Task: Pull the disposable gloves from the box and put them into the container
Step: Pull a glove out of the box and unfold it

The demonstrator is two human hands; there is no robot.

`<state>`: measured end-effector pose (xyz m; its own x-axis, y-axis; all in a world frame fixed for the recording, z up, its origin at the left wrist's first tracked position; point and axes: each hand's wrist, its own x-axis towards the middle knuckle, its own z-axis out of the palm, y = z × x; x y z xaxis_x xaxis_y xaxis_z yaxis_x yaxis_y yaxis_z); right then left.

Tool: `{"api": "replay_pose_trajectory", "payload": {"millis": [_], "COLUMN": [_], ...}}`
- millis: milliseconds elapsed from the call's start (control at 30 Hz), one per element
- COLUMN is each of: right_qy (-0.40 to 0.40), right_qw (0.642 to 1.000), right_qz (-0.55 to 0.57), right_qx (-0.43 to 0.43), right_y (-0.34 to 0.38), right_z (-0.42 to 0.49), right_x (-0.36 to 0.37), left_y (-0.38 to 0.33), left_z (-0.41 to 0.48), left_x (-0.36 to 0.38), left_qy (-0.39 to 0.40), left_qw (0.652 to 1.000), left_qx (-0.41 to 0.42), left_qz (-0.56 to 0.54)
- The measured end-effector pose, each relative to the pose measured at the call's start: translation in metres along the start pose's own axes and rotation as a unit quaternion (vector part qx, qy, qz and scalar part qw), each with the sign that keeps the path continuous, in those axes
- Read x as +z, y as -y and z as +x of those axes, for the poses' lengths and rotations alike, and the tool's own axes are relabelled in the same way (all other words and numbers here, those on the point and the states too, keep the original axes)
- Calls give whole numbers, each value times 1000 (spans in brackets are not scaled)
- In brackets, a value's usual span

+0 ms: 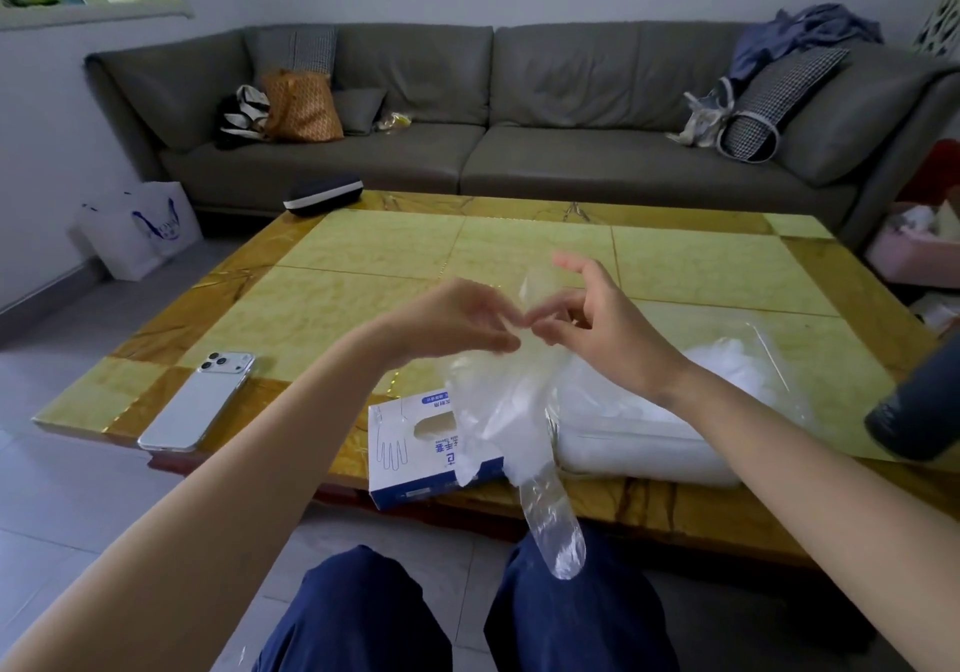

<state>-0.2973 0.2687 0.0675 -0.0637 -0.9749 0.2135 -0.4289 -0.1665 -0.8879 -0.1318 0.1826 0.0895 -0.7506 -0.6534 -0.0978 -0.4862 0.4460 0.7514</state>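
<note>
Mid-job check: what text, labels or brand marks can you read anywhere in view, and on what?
Glove box: blue characters, upside down to the camera and partly behind the glove; too blurred to read. A hand outline is drawn beside them.
White bag on the floor: blue mark, not legible.
Phone: no text shows.

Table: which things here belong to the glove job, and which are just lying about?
Job: glove, pinched by left hand and right hand; glove box; container.
Lying about: phone; dark case; bottle.
</note>
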Motion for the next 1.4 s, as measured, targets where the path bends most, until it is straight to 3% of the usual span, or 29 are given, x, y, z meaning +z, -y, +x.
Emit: {"api": "replay_pose_trajectory", "payload": {"millis": [167, 267, 367, 500, 633, 733, 800, 867, 967, 1133, 1300, 1400], "right_qy": [100, 91, 25, -84, -290, -353, -358, -316, -204, -8, 121, 197], "right_qw": [990, 988, 983, 961, 908, 859, 833, 821, 837, 890, 886, 890], "right_qz": [-20, -61, -138, -239, -302, -356, -388, -424, -458, -447, -444, -384], "right_qx": [98, 112, 118, 108, -18, -105, -165, -213, -219, -95, 47, 146], "right_y": [-18, -32, -42, -44, -37, -31, -30, -34, -53, -83, -90, -86], "right_z": [-10, -15, -12, -8, -7, -13, -23, -33, -46, -51, -43, -37], "right_x": [-15, -33, -61, -99, -130, -140, -141, -137, -123, -98, -86, -89], "left_y": [-13, -19, -29, -49, -78, -93, -90, -74, -42, -10, 0, -5], "left_z": [19, 33, 53, 80, 102, 105, 102, 98, 90, 88, 92, 95], "left_x": [3, 7, 17, 34, 44, 47, 49, 51, 59, 72, 78, 80], "left_qy": [-46, -43, -54, -100, -206, -274, -277, -256, -198, -91, 11, 49], "left_qw": [998, 999, 997, 992, 970, 941, 930, 929, 945, 937, 907, 901], "left_qx": [29, 22, 20, 54, 116, 195, 232, 248, 207, 123, 80, 60], "left_qz": [-44, -23, 46, 59, 64, 46, 60, 95, 158, 313, 414, 427]}}
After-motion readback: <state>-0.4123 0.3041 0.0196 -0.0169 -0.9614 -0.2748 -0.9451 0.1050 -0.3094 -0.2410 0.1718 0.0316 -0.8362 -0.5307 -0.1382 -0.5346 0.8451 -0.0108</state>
